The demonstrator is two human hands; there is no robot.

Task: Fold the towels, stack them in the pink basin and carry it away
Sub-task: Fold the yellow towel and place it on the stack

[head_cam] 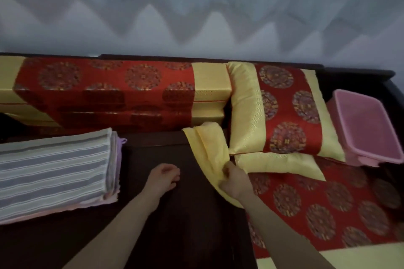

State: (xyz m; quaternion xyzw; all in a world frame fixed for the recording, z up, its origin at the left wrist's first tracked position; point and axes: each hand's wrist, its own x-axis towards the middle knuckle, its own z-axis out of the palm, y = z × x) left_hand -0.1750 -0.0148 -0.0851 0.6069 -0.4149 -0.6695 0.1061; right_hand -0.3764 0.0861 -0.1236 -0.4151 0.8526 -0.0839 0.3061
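Note:
A yellow towel [211,150] lies rumpled on the dark wooden bench, beside the cushions. My right hand [234,181] grips its lower part. My left hand [162,176] hovers over the bare dark wood [175,225] to the left of it, fingers loosely curled, holding nothing. At the left lies a stack of folded towels [54,172], grey-striped on top with pale purple and pink ones beneath. The pink basin [369,129] sits tilted at the far right, leaning against a cushion, with nothing visible inside.
Red and yellow patterned cushions fill the back: a long stacked pair [105,91] and a pillow [282,109]. A matching seat pad [317,207] covers the right of the bench. A grey-white wall [196,6] rises behind.

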